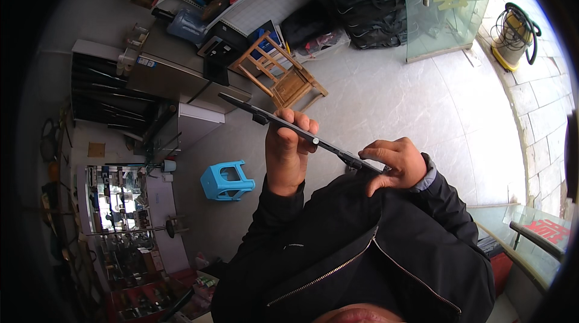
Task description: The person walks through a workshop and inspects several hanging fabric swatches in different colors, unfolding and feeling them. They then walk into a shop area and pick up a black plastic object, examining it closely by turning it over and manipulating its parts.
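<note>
In front of my chest I hold a long, thin dark bar [329, 147], seen nearly edge-on. It slants from its far tip at upper left down to its near end at lower right. A small black block juts from its underside near the far tip, and a round silver rivet or screw shows near its middle. My left hand [286, 160] is closed round the bar left of the rivet, fingers over the far side. At the near end, my right hand [398, 161] pinches it between thumb and fingers, beside a small black bracket.
A blue plastic stool [227, 180] stands on the tiled floor to the left. Beyond it are a wooden chair [289, 85], a metal-topped counter [175, 51] and a shelf of tools. A glass door [443, 27] stands far right, with a vacuum cleaner [512, 36] outside. Glass-topped furniture lies near right.
</note>
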Demonstrator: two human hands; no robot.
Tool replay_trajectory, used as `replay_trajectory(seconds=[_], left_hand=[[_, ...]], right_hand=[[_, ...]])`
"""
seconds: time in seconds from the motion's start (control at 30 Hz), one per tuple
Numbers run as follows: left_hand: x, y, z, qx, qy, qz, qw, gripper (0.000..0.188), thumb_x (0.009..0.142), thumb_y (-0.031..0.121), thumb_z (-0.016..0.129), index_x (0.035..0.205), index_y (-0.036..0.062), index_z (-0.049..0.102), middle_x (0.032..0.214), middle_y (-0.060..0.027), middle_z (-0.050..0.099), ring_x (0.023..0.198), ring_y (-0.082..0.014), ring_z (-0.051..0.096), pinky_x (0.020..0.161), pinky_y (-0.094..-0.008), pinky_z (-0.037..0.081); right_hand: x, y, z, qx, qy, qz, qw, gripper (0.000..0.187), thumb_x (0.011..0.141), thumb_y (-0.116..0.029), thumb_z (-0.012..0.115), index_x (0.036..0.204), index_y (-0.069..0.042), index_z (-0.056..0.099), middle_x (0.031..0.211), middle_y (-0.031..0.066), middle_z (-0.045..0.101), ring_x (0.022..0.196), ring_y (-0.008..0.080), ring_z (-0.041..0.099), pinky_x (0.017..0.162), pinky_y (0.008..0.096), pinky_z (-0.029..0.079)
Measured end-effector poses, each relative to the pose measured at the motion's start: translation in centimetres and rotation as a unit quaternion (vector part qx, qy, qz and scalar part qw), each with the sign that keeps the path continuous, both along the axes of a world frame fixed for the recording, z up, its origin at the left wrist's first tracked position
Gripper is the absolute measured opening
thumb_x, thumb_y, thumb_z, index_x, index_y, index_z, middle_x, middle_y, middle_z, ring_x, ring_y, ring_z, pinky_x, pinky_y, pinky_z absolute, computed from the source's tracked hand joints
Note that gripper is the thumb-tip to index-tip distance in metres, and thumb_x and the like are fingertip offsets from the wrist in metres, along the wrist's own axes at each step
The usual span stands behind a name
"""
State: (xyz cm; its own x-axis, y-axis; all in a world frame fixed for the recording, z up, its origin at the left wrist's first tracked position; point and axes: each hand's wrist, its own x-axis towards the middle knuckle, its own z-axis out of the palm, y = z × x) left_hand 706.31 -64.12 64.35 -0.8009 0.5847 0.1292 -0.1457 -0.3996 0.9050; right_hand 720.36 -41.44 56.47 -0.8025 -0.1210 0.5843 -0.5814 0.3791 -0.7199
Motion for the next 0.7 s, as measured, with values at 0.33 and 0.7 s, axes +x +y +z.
replay_trajectory(seconds=[0.33, 0.7], left_hand=[[-0.8, 0.2, -0.1, 0.001, -0.012, -0.004, 1.000, 0.063, 0.081, 0.066, 0.082, 0.115, 0.0183, 0.056, 0.099, 0.0033, 0.059, 0.090, -0.0113, 0.059, 0.059, -0.0195, 0.039], [-0.9, 0.5, -0.5, 0.048, 0.032, 0.012, 0.998, 0.065, 0.080, 0.064, 0.082, 0.117, 0.0173, 0.057, 0.101, 0.0024, 0.060, 0.091, -0.0132, 0.060, 0.059, -0.0203, 0.040]], right_hand=[[-0.2, 0.3, 0.1, -0.051, -0.004, 0.031, 0.998, 0.082, 0.082, -0.068, 0.079, 0.118, 0.005, 0.070, 0.101, 0.0188, 0.072, 0.070, 0.0336, 0.071, 0.061, 0.0368, 0.056], [-0.1, 0.3, 1.0, -0.078, -0.023, 0.030, 0.996, 0.061, 0.088, -0.051, 0.085, 0.115, 0.002, 0.072, 0.098, 0.0183, 0.072, 0.079, 0.0381, 0.072, 0.070, 0.0391, 0.057]])
